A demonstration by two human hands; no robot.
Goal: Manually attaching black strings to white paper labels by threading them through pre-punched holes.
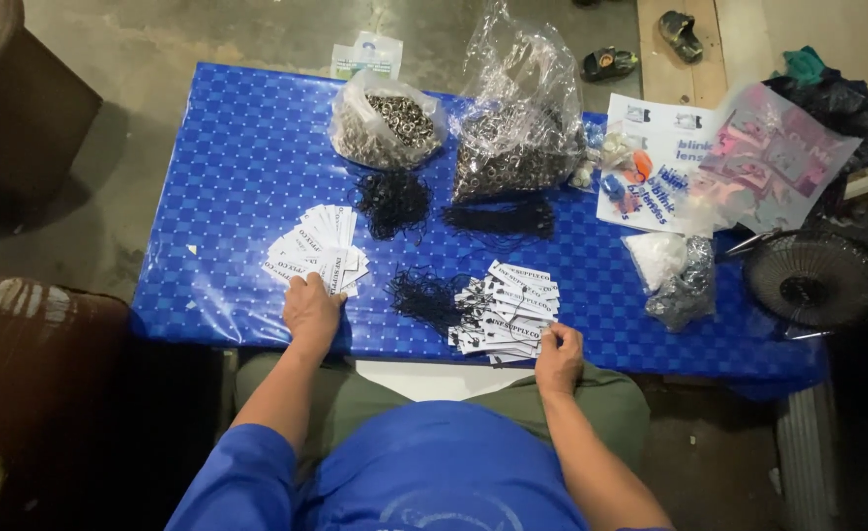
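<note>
The left hand (311, 307) lies flat on a fan of plain tags (318, 250) left of the cords (424, 295); the right hand (559, 352) pinches the strung tags (506, 310) to their right. A nudge could likely scatter either stack. Two tag piles, three cord bundles, two eyelet bags (387, 123) behind.

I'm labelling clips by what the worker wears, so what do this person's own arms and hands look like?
Both arms are bare from above the elbow down, with short blue sleeves of a blue shirt at the upper arms. The left hand and right hand are bare: no gloves, and no rings, watch or bracelets that I can make out.
</note>
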